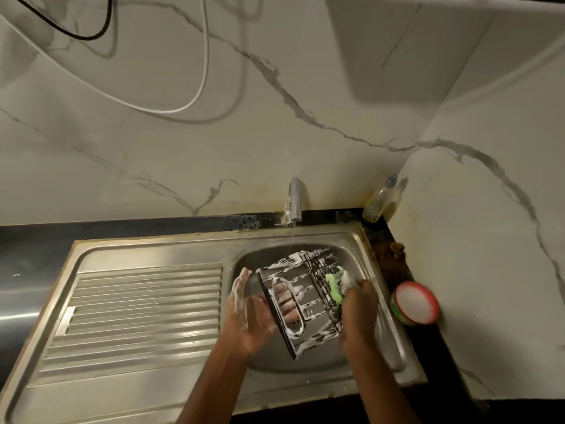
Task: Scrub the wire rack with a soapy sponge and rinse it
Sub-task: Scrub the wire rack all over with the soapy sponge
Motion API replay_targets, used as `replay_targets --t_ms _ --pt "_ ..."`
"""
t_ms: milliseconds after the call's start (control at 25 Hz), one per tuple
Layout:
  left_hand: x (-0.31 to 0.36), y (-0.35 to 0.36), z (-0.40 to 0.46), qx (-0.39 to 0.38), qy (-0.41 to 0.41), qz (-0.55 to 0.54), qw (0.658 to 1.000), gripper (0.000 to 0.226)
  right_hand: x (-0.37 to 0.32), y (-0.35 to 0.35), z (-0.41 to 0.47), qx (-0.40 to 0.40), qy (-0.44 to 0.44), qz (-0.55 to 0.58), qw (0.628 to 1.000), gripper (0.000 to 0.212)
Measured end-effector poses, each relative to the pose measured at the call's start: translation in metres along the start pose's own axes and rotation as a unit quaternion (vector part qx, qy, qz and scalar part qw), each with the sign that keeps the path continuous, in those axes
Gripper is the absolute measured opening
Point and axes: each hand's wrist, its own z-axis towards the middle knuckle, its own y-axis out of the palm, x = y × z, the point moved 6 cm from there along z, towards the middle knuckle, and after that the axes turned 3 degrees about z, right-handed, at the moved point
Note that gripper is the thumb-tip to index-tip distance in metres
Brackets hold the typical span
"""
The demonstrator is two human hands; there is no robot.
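Gripping the green sponge (335,287), the right hand (357,310) presses it against the wire rack (301,298); the left hand (253,313) steadies the rack's opposite side. Suds coat the wires, scrubbing looks well along, rinsing remains; beyond, the tap (294,200) trickles.

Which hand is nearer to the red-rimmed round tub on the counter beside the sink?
Right. The right hand, holding the green sponge against the wire rack, is just left of the tub. The left hand grips the rack's far side, farther away.
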Motion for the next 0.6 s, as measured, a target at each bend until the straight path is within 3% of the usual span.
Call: replay_targets --t_ms 120,240,320,400,520,600 --pt "0.003 0.017 -0.008 0.037 0.043 0.047 0.997 0.051 0.008 0.01 -0.013 0.004 -0.054 0.03 0.998 0.025" --pt "0.011 0.019 -0.008 0.122 0.093 0.035 0.988 0.043 0.005 0.017 -0.012 -0.062 -0.08 -0.007 0.995 0.025" --pt "0.014 0.017 -0.006 0.127 0.096 0.021 0.987 0.039 -0.002 0.014 -0.003 -0.103 -0.103 -0.099 0.984 0.023" --pt "0.019 0.014 -0.009 0.123 0.109 0.023 0.986 0.033 -0.01 0.005 0.008 -0.088 -0.152 -0.19 0.966 0.02" --pt "0.021 0.011 -0.011 0.096 0.121 0.047 0.987 0.03 -0.017 0.004 0.018 -0.094 -0.169 -0.146 0.97 0.026" --pt "0.018 0.008 -0.011 0.094 0.111 0.056 0.988 0.032 -0.018 0.009 0.02 -0.114 -0.166 -0.112 0.973 0.04"
